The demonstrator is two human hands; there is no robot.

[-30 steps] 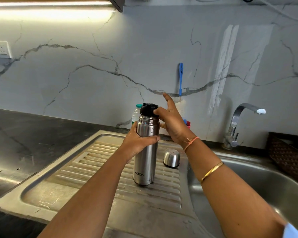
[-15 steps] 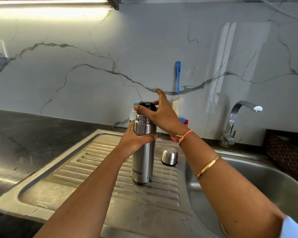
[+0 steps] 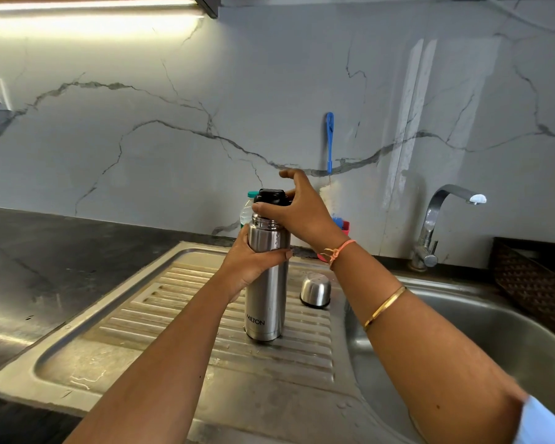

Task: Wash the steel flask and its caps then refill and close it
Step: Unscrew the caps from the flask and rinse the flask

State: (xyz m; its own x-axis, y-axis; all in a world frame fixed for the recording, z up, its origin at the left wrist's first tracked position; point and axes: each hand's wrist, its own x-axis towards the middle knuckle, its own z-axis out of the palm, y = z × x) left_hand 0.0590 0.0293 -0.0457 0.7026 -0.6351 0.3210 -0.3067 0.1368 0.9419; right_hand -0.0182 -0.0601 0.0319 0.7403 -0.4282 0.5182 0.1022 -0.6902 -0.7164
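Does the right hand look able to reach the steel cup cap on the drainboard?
Probably yes, once the right hand releases the black stopper: the steel cup cap stands uncovered below its wrist, apart from the flask.

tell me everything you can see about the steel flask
The steel flask is a tall, slim cylinder of shiny brushed metal with MILTON printed near its base. It stands upright on the ribbed drainboard. A black inner cap sits on its threaded neck. The left hand grips its upper body; the right hand holds the cap.
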